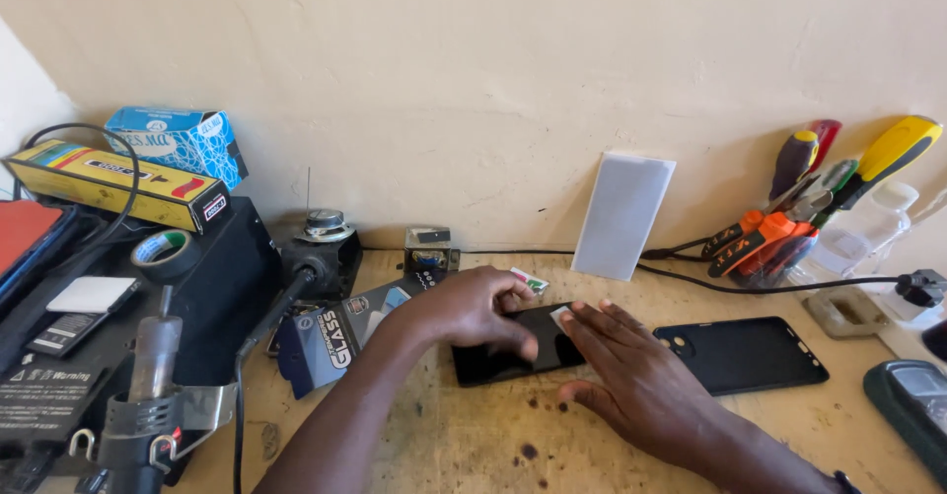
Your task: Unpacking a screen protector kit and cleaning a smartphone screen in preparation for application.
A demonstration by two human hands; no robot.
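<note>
Head camera view: a dark smartphone (pixel 513 356) lies flat on a stained wooden workbench (pixel 473 445) as the left hand (pixel 473 307) presses down on its screen, fingers curled, gripping nothing. The right hand (pixel 631 376) rests open and flat across the phone's right end, fingertips on a small white tab (pixel 560 317). A black phone case (pixel 740 354) lies just right

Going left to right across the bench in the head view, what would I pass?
Hot-air tool → tape roll → screen protector box → left hand → right hand → black phone case → screwdrivers.
</note>
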